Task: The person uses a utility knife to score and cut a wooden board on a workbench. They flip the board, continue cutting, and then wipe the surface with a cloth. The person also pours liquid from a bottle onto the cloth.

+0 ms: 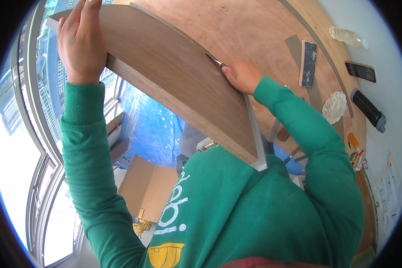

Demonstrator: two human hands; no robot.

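Observation:
A long brown wood-grain board (pixel 165 67) with a thick front edge lies slanting from the upper left down toward my body. A pale strip runs along its far side and near end. My left hand (pixel 82 44) grips the board's far left end, its fingertips partly cut off by the picture's top. My right hand (pixel 242 77) is closed round a slim pointed tool (pixel 222 64) with a dark and orange handle. The tool's tip touches or nearly touches the board's far long edge. Whether it is a knife or a screwdriver I cannot tell.
Beyond the board is a wooden worktop (pixel 250 27) with a dark sanding block (pixel 307 64), a crumpled pale cloth or paper (pixel 334 107), a clear bottle (pixel 347 36), a phone (pixel 361 71) and a black flask (pixel 368 109). Cardboard (pixel 143 187) and blue sheeting (pixel 143 120) lie below; windows line the left.

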